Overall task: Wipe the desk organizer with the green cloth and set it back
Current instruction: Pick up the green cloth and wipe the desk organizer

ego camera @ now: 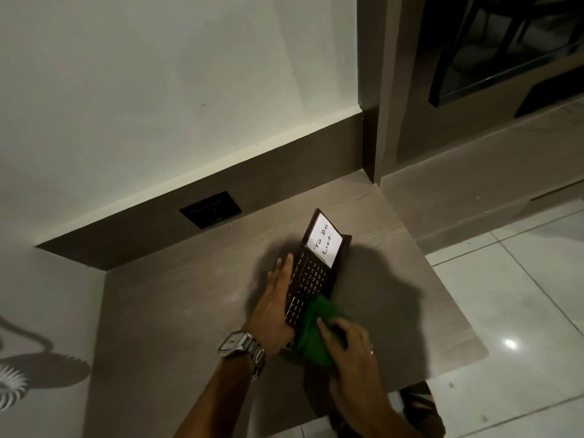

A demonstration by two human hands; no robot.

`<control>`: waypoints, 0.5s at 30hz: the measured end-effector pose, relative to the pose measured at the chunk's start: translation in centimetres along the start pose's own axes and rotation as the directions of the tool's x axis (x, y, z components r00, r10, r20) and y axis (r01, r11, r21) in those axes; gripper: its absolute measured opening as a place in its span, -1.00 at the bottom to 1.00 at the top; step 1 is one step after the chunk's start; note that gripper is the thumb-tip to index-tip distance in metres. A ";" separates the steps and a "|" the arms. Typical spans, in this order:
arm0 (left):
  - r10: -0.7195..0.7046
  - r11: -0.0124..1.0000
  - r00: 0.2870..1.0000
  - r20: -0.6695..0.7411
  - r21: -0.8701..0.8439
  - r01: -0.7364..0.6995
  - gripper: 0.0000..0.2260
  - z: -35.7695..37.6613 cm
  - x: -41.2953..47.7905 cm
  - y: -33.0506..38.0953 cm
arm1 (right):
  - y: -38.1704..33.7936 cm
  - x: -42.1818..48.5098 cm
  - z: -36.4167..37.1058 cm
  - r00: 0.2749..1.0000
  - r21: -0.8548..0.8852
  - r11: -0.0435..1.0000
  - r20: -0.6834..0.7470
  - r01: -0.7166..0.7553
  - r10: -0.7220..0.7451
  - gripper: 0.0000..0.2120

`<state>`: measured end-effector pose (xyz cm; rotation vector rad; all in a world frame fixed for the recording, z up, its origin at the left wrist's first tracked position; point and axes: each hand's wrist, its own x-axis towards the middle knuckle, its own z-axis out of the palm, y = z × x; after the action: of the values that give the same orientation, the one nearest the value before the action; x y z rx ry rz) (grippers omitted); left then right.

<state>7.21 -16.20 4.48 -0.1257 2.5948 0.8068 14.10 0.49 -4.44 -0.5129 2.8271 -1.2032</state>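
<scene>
Our right fingers [325,327] are curled down onto the green cloth [314,336], bunching it against the near end of the desk organizer [311,279], low and just right of centre in the frame. The right hand [350,346] presses from above. Our left fingers [284,270] lie flat and extended along the organizer's left edge, the left hand [271,311] bracing it rather than gripping it, a watch [240,346] on the wrist. The organizer sits tilted on the desk [189,311], its calendar face up and a white "To Do List" pad [325,241] at the far end. We judge the wiping step under way. Next, the cloth should travel toward the pad end while the left hand steadies.
</scene>
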 end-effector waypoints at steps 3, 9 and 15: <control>-0.060 0.992 0.998 -0.028 -0.109 0.057 0.22 -0.1 -0.7 -0.8 | 0.0 3.2 -2.1 0.980 0.107 0.990 -0.167 -0.087 0.104 -0.14; -0.059 0.987 0.997 -0.057 -0.152 0.049 -0.06 1.4 -1.5 -1.5 | -1.1 6.7 -1.2 0.985 0.076 0.990 -0.131 0.121 -0.111 -0.17; -0.045 0.983 0.999 -0.017 -0.182 0.041 -0.05 1.3 -1.6 -1.6 | 0.8 12.2 -2.5 0.964 -0.117 0.967 -0.115 0.225 -0.239 -0.35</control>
<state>9.44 -16.83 3.33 -0.2438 2.5251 1.0300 1.95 -1.03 -1.98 -0.8229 3.0191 -1.1658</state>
